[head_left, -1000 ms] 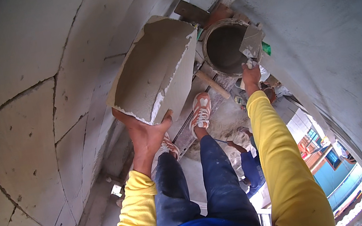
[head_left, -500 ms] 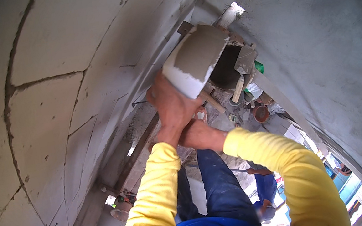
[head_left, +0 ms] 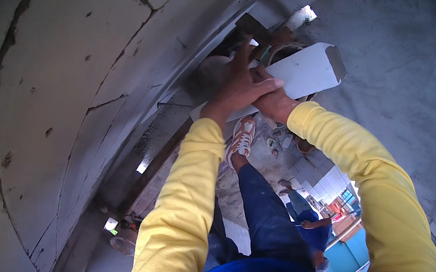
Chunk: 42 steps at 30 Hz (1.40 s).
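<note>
A long white building block (head_left: pixel 306 72) lies crosswise in front of me, one pale long face toward me. Grey mortar shows at its right end. My left hand (head_left: pixel 233 91) lies over the block's left part, its thumb stretched to the right and a finger reaching across the far side. Close against it, my right hand (head_left: pixel 275 101) grips the near side around the middle. The two hands overlap, so some fingertips are hidden. Part of the block's left end shows below my left wrist.
A wall of large pale blocks with dark joints (head_left: pixel 76 91) rises at the left; a grey plastered wall (head_left: pixel 403 62) stands at the right. Beyond the block is a round container (head_left: pixel 285 51), partly covered. My shoe (head_left: pixel 241 139) is below. Another person (head_left: pixel 311 230) is lower right.
The block has swung round and shifted right: its mortar-covered broad face showed before, now a clean long face. My right hand has come up from beneath my left wrist onto the block.
</note>
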Each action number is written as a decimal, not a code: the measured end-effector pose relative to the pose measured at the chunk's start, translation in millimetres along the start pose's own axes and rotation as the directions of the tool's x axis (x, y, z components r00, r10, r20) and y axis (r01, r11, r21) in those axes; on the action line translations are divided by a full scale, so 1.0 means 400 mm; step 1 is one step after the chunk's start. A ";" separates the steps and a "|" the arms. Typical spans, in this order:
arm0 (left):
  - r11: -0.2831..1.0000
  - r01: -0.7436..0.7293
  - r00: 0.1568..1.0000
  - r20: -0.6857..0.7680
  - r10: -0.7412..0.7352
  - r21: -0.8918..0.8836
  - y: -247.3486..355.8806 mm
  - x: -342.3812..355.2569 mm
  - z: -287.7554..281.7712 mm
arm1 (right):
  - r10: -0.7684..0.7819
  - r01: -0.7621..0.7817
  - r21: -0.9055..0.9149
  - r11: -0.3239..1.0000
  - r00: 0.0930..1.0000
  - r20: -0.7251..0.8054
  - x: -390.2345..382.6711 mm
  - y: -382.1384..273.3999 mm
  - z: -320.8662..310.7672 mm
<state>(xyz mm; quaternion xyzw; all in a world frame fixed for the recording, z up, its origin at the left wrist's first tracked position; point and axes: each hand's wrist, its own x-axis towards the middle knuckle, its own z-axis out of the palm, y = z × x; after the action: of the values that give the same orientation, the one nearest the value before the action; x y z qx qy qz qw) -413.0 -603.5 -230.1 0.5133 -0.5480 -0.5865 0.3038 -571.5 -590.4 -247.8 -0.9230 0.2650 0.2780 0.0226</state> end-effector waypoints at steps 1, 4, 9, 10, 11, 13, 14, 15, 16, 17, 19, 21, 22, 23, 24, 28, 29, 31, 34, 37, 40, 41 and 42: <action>0.990 0.019 0.995 -0.101 -0.004 0.139 -0.118 -0.044 -0.030 | 0.018 -0.019 -0.002 1.000 0.999 -0.031 -0.001 -0.015 0.009; 0.943 0.054 0.995 -0.095 -0.024 0.329 -0.376 -0.205 -0.014 | 0.067 -0.067 0.002 0.998 0.993 -0.093 -0.026 -0.035 0.048; 0.814 0.082 0.995 -0.086 -0.040 0.575 -0.478 -0.235 0.141 | 0.088 -0.082 0.045 0.996 0.985 -0.149 -0.060 -0.054 0.068; 0.815 0.055 0.994 -0.109 0.010 0.576 -0.484 -0.218 0.144 | 0.085 -0.079 0.045 0.996 0.987 -0.139 -0.060 -0.060 0.058; 0.814 0.027 0.989 -0.134 0.062 0.580 -0.487 -0.202 0.141 | 0.081 -0.076 0.045 0.996 0.988 -0.132 -0.060 -0.058 0.044; 0.846 0.013 0.995 -0.090 0.042 0.534 -0.473 -0.201 0.126 | 0.091 -0.084 0.083 0.993 0.992 -0.086 -0.070 -0.049 0.029; 0.838 0.014 0.998 -0.064 0.024 0.545 -0.475 -0.210 0.134 | 0.096 -0.085 0.117 0.989 0.992 -0.086 -0.086 -0.052 0.041; 0.823 0.009 0.998 -0.050 0.023 0.568 -0.478 -0.200 0.114 | 0.103 -0.087 0.139 0.986 0.989 -0.106 -0.078 -0.042 0.038; 0.791 0.019 0.997 -0.075 0.034 0.611 -0.462 -0.218 0.109 | 0.093 -0.073 0.163 0.984 0.989 -0.114 -0.086 -0.036 0.029; 0.759 0.023 0.994 -0.095 0.051 0.650 -0.437 -0.240 0.112 | 0.090 -0.068 0.184 0.981 0.989 -0.118 -0.110 -0.034 0.017; 0.751 0.008 0.999 -0.043 0.027 0.660 -0.340 -0.290 0.082 | 0.105 -0.071 0.248 0.966 0.986 -0.129 -0.180 -0.043 -0.024; 0.730 0.006 0.999 -0.030 0.021 0.684 -0.216 -0.371 0.006 | 0.100 -0.036 0.308 0.951 0.976 -0.193 -0.222 -0.062 -0.119; 0.711 -0.006 0.999 -0.020 0.028 0.703 -0.164 -0.412 -0.027 | 0.093 -0.019 0.349 0.937 0.976 -0.197 -0.247 -0.077 -0.171; 0.673 -0.038 0.998 -0.007 0.064 0.739 -0.124 -0.459 -0.059 | 0.088 -0.002 0.387 0.922 0.975 -0.206 -0.272 -0.097 -0.217; 0.661 -0.063 0.996 0.004 0.091 0.748 -0.065 -0.503 -0.097 | 0.081 0.028 0.402 0.915 0.964 -0.252 -0.298 -0.119 -0.247; 0.629 -0.103 0.994 0.094 0.048 0.771 0.199 -0.662 -0.218 | 0.075 0.091 0.526 0.845 0.955 -0.286 -0.400 -0.194 -0.438; 0.619 -0.081 0.994 0.106 -0.003 0.781 0.272 -0.699 -0.243 | 0.068 0.121 0.543 0.831 0.946 -0.315 -0.420 -0.208 -0.484; 0.578 -0.072 0.995 0.096 -0.010 0.813 0.439 -0.775 -0.264 | 0.081 0.147 0.516 0.844 0.916 -0.393 -0.504 -0.224 -0.600; 0.519 -0.011 0.997 0.047 -0.056 0.855 0.689 -0.876 -0.286 | 0.114 0.178 0.468 0.866 0.840 -0.531 -0.642 -0.221 -0.800; 0.444 0.108 0.989 -0.051 -0.138 0.889 0.878 -0.973 -0.334 | 0.675 0.078 0.726 0.683 0.312 -0.668 -0.759 -0.360 -0.817; 0.411 0.137 0.985 -0.079 -0.156 0.901 0.959 -1.018 -0.347 | 0.984 0.171 0.984 0.053 0.158 -0.080 -0.660 -0.646 -0.462; 0.395 0.161 0.979 -0.097 -0.178 0.904 0.966 -1.033 -0.365 | 0.963 0.198 0.976 -0.090 0.268 0.035 -0.575 -0.754 -0.340; 0.404 0.165 0.975 -0.088 -0.204 0.900 0.947 -1.041 -0.381 | 0.929 0.174 0.979 -0.110 0.368 0.039 -0.499 -0.846 -0.244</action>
<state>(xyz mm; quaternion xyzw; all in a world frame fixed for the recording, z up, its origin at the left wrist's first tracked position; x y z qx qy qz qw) -228.4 -352.8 262.9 0.6422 -0.7216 -0.2410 -0.0942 -493.5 -223.2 -96.3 -0.4806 0.6649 -0.4134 0.3950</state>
